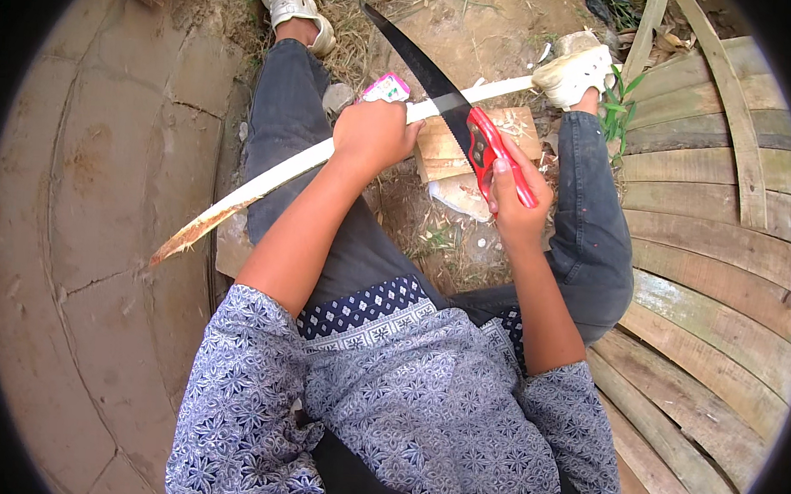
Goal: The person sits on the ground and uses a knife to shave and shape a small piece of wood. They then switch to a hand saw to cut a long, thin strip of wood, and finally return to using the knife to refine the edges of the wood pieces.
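Left fingers (412, 135) clamp a wood strip (293, 165), right fingers (504, 183) a saw (458, 122) (red-handled).

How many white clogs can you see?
2: one clog on the left foot, near the top left, and another clog on the right foot, by the pale wooden strip. Neither is fully hidden.
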{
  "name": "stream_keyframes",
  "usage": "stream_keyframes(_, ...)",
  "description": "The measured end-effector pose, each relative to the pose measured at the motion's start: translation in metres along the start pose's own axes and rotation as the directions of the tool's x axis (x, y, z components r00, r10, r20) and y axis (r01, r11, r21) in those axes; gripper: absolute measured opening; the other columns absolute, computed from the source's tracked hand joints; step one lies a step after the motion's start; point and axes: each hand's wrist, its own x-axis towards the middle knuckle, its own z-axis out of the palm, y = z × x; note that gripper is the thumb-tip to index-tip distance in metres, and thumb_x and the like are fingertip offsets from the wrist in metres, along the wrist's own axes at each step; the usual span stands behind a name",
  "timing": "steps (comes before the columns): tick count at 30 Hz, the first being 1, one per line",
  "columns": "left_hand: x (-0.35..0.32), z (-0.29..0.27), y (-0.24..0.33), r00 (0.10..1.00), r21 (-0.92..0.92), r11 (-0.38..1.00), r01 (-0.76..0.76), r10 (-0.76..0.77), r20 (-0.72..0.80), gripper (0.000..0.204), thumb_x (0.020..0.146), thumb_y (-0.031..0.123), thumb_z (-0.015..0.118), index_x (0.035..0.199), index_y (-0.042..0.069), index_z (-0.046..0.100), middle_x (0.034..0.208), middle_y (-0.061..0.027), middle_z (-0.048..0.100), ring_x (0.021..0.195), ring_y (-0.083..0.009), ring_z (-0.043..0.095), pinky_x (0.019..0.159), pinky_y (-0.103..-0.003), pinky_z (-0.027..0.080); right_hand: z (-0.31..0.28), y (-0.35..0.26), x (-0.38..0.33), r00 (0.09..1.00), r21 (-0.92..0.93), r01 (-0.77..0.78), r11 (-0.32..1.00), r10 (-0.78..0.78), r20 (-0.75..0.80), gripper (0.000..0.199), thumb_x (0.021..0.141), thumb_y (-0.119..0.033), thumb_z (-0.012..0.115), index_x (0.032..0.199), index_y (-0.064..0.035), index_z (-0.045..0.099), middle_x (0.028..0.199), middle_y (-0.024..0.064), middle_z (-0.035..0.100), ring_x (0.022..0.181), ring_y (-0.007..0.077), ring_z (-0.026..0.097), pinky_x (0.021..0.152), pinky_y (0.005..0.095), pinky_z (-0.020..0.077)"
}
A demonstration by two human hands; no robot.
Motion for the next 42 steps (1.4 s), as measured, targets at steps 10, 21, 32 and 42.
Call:
stream_keyframes(10,0.005,-0.002,0.002,0.999,-0.005,1.0,0.013,-0.013,0.029,0.045,0.094,0.047,0.06,0.095,0.005,0.076,0.088,-0.0174,0.075,0.083,-0.0347,0.074,0.074,-0.047,0.059,-0.026,0.003,-0.027,0.997,-0.194,0.078,0.978,-0.078,0.005,0.041,0.097,-0.012,0.067,0.134,0.0047,0.061,0.126,0.0178,0.069,0.113,0.0182,0.065,0.098,0.0306,0.0498)
stream_keyframes(21,-0.001,0.001,-0.004,0.999,-0.028,1.0,0.004,-0.003,0.035,0.047,0.095,0.048,0.059,0.098,0.003,0.074,0.087,-0.0196,0.074,0.082,-0.0379,0.073,0.073,-0.05,0.058,-0.105,-0.068,-0.148,0.988,-0.234,-0.151,0.96,0.141,-0.061,0.049,0.098,-0.023,0.067,0.137,0.0047,0.059,0.111,0.0126,0.071,0.074,0.0078,0.061,0.065,0.0217,0.0487)
stream_keyframes(32,0.002,-0.003,-0.001,1.0,-0.05,0.999,0.0,0.0,0.01,0.046,0.094,0.047,0.061,0.094,0.004,0.077,0.085,-0.0168,0.075,0.081,-0.0339,0.074,0.072,-0.046,0.059,0.014,-0.006,0.01,1.0,-0.094,-0.014,0.996,0.013,-0.01,0.042,0.098,-0.019,0.068,0.135,0.0011,0.062,0.107,0.0078,0.071,0.076,0.0077,0.062,0.065,0.0234,0.0506)
stream_keyframes(42,-0.004,0.003,-0.007,0.999,-0.069,0.998,-0.004,0.007,0.034,0.048,0.095,0.049,0.059,0.095,0.004,0.074,0.085,-0.0188,0.074,0.08,-0.0371,0.073,0.072,-0.049,0.058,-0.099,-0.057,-0.14,0.994,-0.258,-0.104,0.961,0.089,-0.068,0.055,0.099,-0.031,0.066,0.14,0.0039,0.057,0.106,0.0104,0.07,0.071,0.009,0.059,0.062,0.0227,0.0463)
